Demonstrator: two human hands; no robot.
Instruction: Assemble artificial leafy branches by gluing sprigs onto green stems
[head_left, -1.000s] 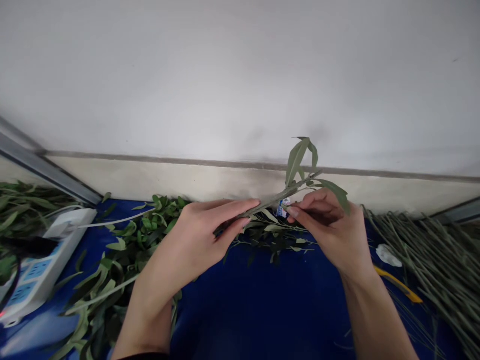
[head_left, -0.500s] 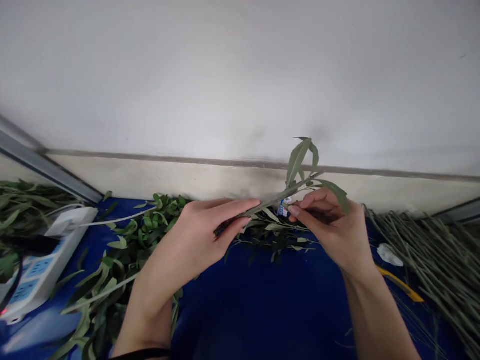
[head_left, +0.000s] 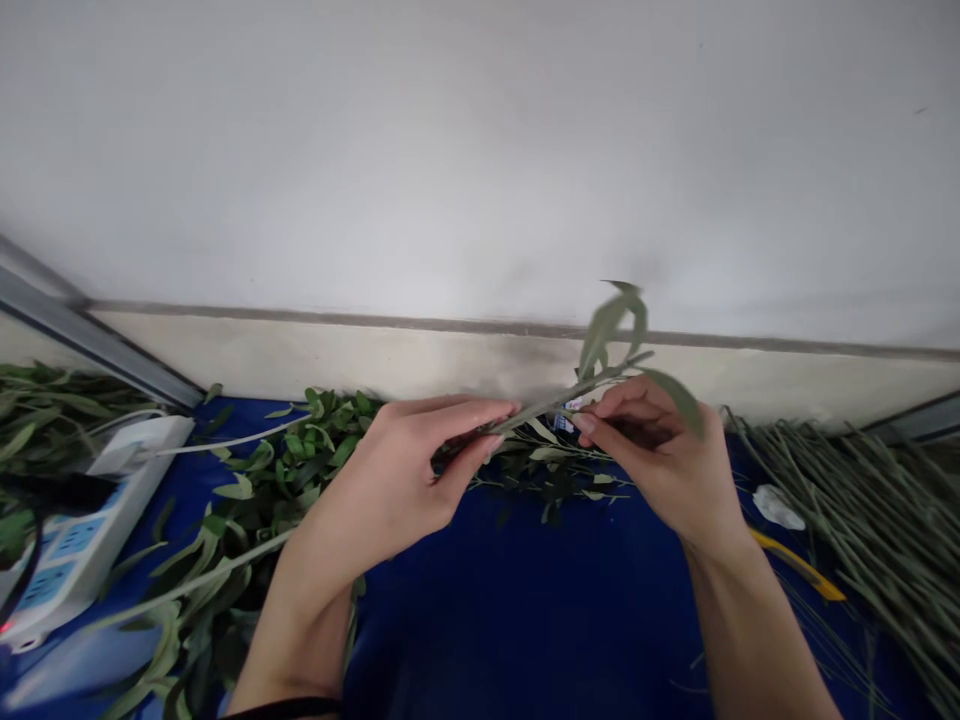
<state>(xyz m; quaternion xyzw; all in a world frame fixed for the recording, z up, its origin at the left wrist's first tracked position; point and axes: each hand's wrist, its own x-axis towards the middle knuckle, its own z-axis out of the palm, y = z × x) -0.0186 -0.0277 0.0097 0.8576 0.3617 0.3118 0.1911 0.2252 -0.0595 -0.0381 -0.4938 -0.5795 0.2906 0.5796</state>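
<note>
A green leafy stem (head_left: 536,408) slants up to the right, with several long leaves at its upper end. My left hand (head_left: 420,465) is closed round its lower part, fingers above and thumb below. Close to the leafy end, my right hand (head_left: 649,435) is pinched, thumb against fingertips, on a thin green piece beside the stem. Behind and below the stem, small leafy sprigs (head_left: 555,465) lie on the blue surface (head_left: 540,600). A small blue and white item (head_left: 564,418) shows partly between the hands.
Leafy branches (head_left: 217,560) cover the left side, beside a white power strip (head_left: 105,530) with cables. At the right are a pile of bare stems (head_left: 870,510), a crumpled white piece (head_left: 778,508) and a yellow tool (head_left: 802,565). A pale wall (head_left: 480,180) stands behind.
The stem's leafy end has shifted slightly right and down. Both hands keep their hold and have hardly moved.
</note>
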